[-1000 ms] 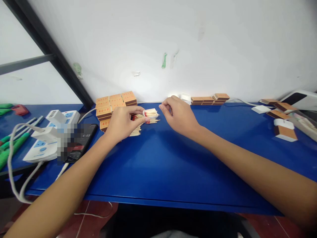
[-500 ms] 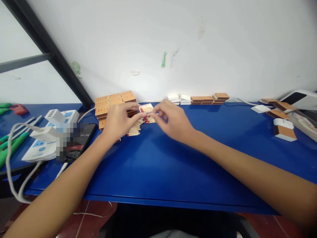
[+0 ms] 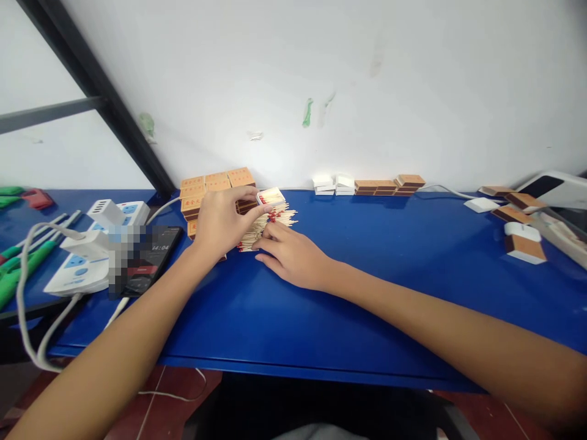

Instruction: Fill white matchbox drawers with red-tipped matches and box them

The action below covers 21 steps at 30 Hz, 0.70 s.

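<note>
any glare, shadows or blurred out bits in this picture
Head view: a soft sheen on the glossy blue tabletop, a dim shadow below the bare right hand; head view, left side: mosaic squares cover part of the black rectangular phone; head view, centre: the red-tipped wooden matches blend, too fine to count.

The matchsticks [image 3: 287, 216] looked like bare wood, the matchboxes [image 3: 217, 181] like matt card; the worktop [image 3: 275, 324] was smooth and glossy, the power strip [image 3: 68, 282] smooth plastic.
</note>
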Tool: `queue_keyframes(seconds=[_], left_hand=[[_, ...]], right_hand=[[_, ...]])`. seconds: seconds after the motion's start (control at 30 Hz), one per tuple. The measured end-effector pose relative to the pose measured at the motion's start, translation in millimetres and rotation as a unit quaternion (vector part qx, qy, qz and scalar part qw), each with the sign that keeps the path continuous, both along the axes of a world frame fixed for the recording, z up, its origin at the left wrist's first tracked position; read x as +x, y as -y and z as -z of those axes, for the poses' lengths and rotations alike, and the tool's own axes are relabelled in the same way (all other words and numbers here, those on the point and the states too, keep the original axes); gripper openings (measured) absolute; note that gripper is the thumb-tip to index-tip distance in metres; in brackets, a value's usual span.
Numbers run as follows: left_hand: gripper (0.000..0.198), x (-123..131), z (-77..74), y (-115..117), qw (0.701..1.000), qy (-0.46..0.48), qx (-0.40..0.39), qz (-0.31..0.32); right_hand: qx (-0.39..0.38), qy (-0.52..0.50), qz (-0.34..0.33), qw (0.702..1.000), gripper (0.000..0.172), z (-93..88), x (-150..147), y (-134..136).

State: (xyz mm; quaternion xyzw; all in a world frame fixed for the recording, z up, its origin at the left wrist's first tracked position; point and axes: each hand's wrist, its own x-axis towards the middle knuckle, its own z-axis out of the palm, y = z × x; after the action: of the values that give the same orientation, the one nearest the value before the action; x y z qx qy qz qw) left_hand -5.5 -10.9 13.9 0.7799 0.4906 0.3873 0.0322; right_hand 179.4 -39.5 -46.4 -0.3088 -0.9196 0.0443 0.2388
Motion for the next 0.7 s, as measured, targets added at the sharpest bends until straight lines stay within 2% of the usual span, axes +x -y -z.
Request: queue_keyframes(seconds=[0.4,0.7], left_hand=[[0.027,-1.7,4.2,-3.4,1.000,-0.023,0.012,0.010],[0.027,0.0,3.7,-2.8,1.000,-0.024,0.009,0.006]], right_hand=[[-0.090,-0.049,0.013,0.995,0.013,-2.8,-3.7,1.0],[-0.113,-0.050,0.125,0.984,0.021,-7.3,-14.0,21.1]])
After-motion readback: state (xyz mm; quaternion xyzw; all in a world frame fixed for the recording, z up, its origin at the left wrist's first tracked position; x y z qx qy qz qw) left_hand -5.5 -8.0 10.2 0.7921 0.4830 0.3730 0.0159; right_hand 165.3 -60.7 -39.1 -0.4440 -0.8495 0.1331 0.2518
